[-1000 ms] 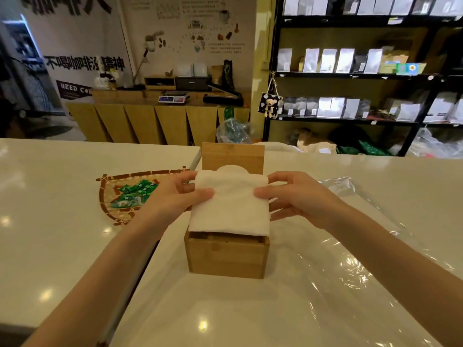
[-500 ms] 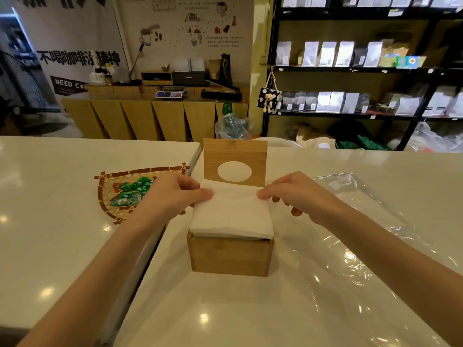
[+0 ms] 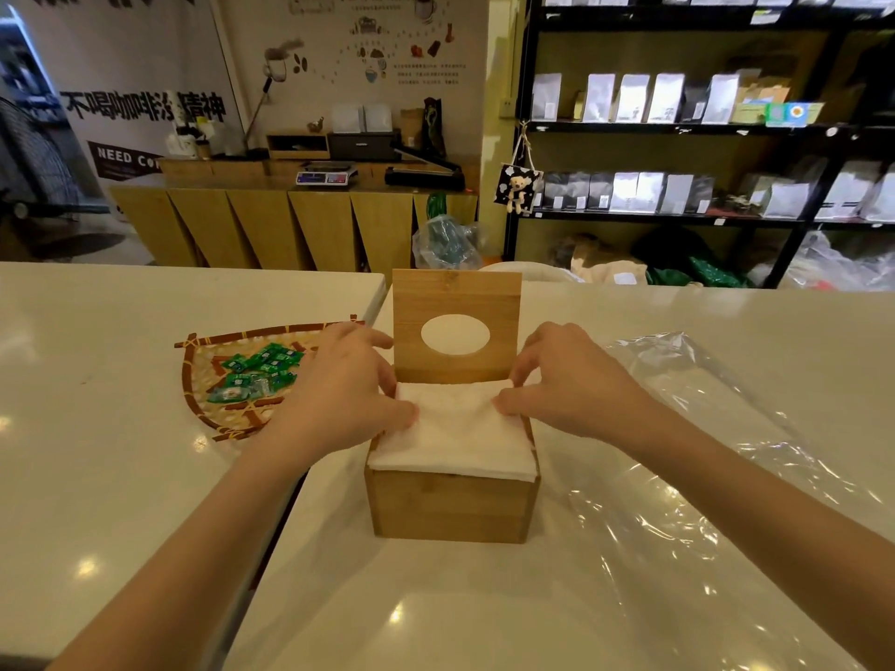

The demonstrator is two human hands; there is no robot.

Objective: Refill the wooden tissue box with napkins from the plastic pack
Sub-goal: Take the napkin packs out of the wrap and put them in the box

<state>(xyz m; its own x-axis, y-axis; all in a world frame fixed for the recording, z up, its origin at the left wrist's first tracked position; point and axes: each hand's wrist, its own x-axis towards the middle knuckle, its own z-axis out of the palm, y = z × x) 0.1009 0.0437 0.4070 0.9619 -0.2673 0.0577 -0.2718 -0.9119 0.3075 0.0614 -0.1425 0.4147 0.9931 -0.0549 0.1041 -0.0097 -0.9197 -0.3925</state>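
A wooden tissue box stands on the white counter in front of me, its lid with an oval hole raised upright at the back. A white stack of napkins fills the box to its rim. My left hand holds the stack's left side, thumb on top. Gripping the right side is my right hand, thumb on top too. The empty clear plastic pack lies flat on the counter to the right of the box.
A woven bamboo tray with small green sachets sits left of the box. A gap between two counter tops runs just left of the box. Behind are a wooden counter with a scale and black shelves of bags.
The napkin stack has sunk from tilted above the box down into it, level with the rim. Both hands moved down with it, and the lid's oval hole has come fully into view.
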